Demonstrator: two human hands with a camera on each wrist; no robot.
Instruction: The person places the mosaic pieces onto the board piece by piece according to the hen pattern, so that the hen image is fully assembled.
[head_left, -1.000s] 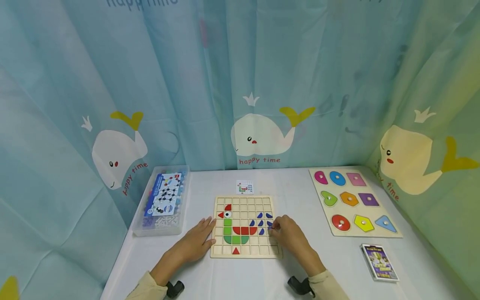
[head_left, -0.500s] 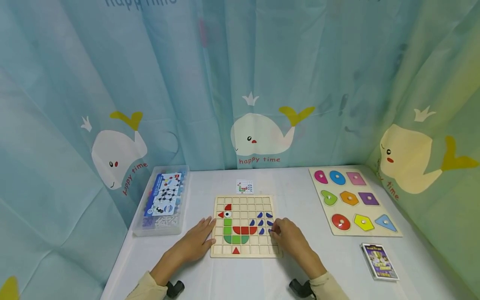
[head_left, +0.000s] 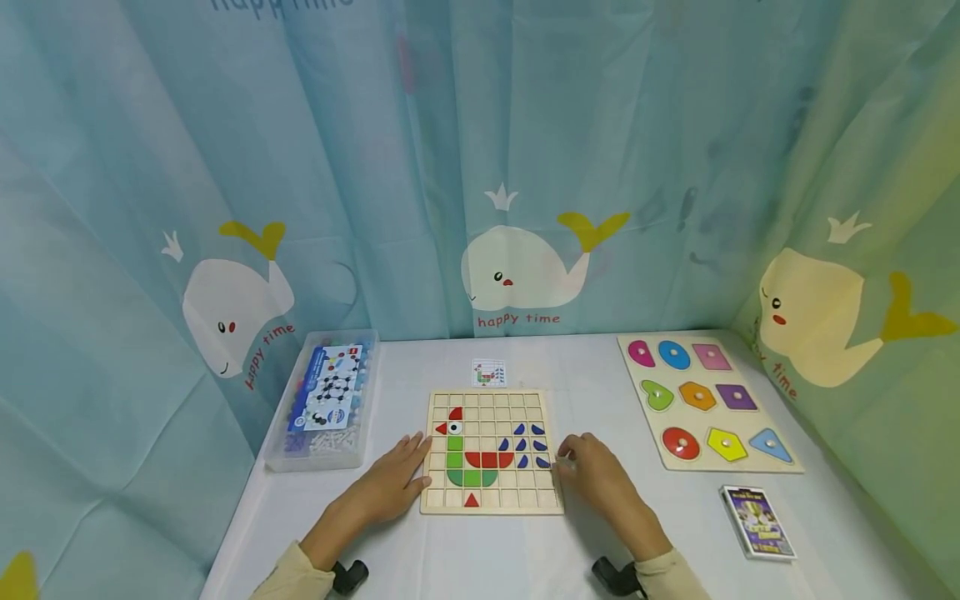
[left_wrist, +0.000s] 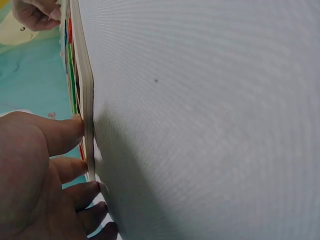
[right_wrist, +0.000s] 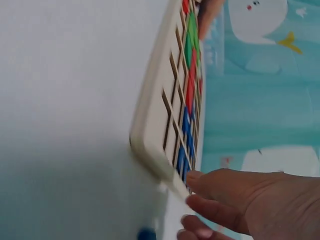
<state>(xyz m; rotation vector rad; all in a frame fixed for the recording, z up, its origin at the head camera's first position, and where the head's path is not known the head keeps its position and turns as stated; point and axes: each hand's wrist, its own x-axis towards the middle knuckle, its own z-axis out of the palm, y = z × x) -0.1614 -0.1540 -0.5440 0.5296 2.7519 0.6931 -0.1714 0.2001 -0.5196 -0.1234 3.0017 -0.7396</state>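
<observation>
A square wooden grid board lies on the table, with red, green and blue pieces set in its cells as a bird. Spread over the table at the board's left edge, my left hand has its thumb and fingertips touching that edge, also seen in the left wrist view. Beside the right edge, my right hand is loosely bent with nothing visible in its fingers. Its thumb is right at the board's corner in the right wrist view. Close to that hand, a blue petal-shaped piece sits in a cell of the last column.
Behind the board lies a small picture card with a similar bird. A clear plastic box of small parts stands at the left. To the right are a shape puzzle board and a boxed card deck.
My right hand has drawn back to the right from the board's last column, uncovering the lowest blue piece there. The left hand has stayed in place.
</observation>
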